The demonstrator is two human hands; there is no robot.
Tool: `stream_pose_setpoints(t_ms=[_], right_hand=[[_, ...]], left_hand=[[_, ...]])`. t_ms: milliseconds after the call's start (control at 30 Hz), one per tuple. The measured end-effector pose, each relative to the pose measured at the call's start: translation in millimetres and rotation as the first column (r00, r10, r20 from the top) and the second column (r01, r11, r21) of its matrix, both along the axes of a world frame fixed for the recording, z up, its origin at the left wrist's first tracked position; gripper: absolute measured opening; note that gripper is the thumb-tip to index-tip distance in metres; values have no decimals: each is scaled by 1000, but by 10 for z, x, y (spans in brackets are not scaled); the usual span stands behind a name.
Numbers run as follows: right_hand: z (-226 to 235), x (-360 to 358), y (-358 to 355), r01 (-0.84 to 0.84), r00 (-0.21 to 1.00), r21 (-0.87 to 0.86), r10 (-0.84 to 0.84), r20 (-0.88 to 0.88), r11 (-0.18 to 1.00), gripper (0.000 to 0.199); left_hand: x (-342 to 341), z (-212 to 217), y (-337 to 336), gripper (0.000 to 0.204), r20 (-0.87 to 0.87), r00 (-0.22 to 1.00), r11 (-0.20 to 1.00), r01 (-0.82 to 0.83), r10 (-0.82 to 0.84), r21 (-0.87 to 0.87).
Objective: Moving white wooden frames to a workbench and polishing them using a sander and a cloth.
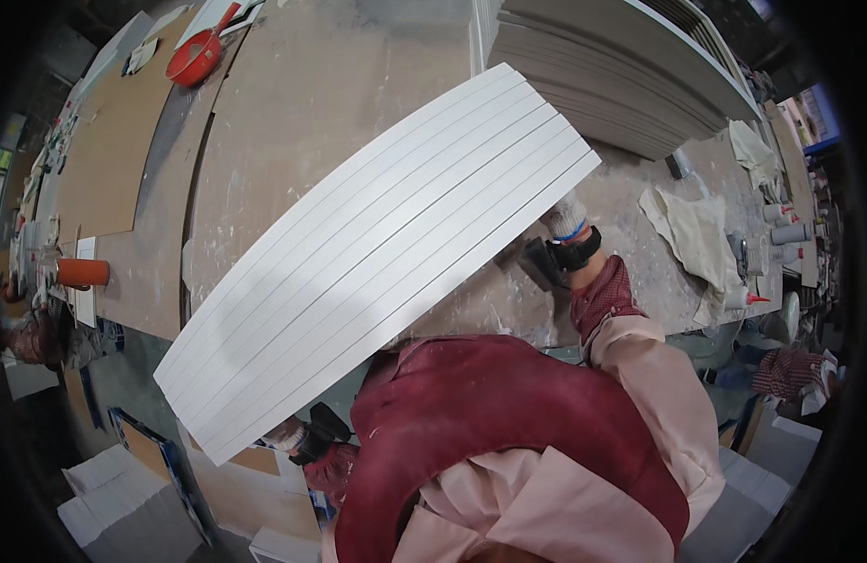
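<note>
One white panel (pixel 377 267), marked with lengthwise lines, slants from near left to far right, its left end projecting past the near edge of the surface (pixel 283 113). My left hand (pixel 285 434) and right hand (pixel 563 214) meet its near long edge; the panel hides the fingers, so I cannot tell their spread. Left of the panel: one orange cylinder (pixel 83 272), one red handled bowl (pixel 194 58). Beyond its right end: one board stack (pixel 598 80), two pale cloths (pixel 689 230).

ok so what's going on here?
A person has a long white panel slanted over the workbench: left hand at its near end, right hand by the far end, fingers hidden. The near end juts past the bench's front. Stacked boards sit beyond the far end; a pale cloth lies to the right.
</note>
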State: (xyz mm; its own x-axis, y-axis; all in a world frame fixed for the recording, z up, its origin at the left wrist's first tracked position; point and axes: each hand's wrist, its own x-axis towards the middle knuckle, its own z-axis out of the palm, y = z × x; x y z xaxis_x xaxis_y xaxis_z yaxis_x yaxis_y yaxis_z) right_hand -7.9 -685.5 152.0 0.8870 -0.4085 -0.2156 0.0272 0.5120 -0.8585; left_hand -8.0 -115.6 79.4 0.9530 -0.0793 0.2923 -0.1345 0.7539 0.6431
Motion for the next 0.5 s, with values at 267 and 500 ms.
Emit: stream_pose_setpoints(t_ms=[267,500], right_hand=[[15,149,-179,-123,987,-140,136,81,982,43],[72,274,-305,-233,951,-234,272,148,944,46]], left_hand=[[167,-473,357,57,-53,998,999,45,-44,24],[174,-662,668,57,-102,993,995,68,-60,75]])
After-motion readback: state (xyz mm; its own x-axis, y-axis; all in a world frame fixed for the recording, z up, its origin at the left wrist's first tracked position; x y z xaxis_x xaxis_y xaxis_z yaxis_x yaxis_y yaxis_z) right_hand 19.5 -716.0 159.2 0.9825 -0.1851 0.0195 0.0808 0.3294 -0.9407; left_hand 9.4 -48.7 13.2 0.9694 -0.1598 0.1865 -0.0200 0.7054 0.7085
